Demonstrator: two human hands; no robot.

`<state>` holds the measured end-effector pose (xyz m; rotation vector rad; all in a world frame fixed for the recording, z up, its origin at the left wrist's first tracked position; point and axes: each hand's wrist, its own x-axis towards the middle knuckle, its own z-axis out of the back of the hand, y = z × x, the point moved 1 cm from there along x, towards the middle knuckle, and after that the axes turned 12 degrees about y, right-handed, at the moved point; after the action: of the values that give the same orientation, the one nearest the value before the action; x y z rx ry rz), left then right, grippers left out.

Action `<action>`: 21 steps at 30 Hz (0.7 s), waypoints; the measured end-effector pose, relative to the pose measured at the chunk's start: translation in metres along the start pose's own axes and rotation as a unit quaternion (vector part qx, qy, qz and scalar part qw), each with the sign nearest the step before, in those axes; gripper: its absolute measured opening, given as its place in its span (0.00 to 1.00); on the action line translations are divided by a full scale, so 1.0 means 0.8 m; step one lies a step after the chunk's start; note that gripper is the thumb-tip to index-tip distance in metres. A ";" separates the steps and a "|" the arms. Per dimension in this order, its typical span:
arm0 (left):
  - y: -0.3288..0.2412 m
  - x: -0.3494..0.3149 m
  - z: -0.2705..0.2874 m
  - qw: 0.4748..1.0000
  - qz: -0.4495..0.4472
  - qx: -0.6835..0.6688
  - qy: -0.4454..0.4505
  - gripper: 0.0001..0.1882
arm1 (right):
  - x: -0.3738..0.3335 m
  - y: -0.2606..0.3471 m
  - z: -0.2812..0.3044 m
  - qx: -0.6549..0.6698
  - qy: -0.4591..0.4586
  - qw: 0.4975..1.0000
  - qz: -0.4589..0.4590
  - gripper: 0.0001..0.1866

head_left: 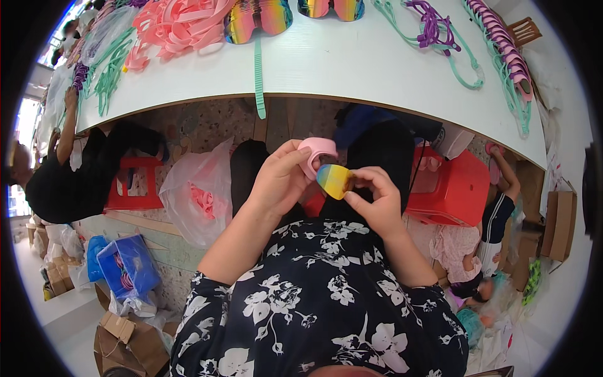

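Observation:
Over my lap, my left hand [277,177] grips a pink goggle frame [318,147] between thumb and fingers. A curved mirrored lens [334,181], shading from blue through yellow to orange, is pinched in my right hand [380,200]. The lens's left edge overlaps the lower part of the frame; I cannot tell whether the two are joined. On the table ahead lie a large rainbow-mirrored goggle lens [259,17] and a second one [331,7]. From beneath the first, a green ribbed strap [259,78] hangs over the table's near edge.
The white table [352,69] carries a heap of pink straps [179,28], purple and green straps [436,31] and a row of pink goggles [502,38]. A plastic bag [201,188] and a red stool [449,188] flank my legs. People sit at both sides.

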<state>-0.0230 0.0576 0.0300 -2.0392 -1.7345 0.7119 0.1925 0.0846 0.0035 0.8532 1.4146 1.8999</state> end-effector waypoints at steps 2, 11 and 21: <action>-0.001 -0.002 -0.005 1.000 0.000 -0.019 -0.003 0.07 | -0.003 0.002 -0.011 -0.041 -0.031 0.999 0.006 0.21; 0.010 -0.009 -0.004 0.999 0.016 0.029 -0.038 0.09 | 0.003 0.022 -0.018 -0.145 -0.077 0.985 0.055 0.22; 0.019 -0.015 -0.014 0.998 0.010 0.050 -0.049 0.09 | -0.001 0.016 -0.019 -0.168 -0.090 0.977 0.093 0.23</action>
<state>-0.0057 0.0438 0.0318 -1.9865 -1.6967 0.8995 0.1796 0.0724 0.0125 0.9866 0.8966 2.0643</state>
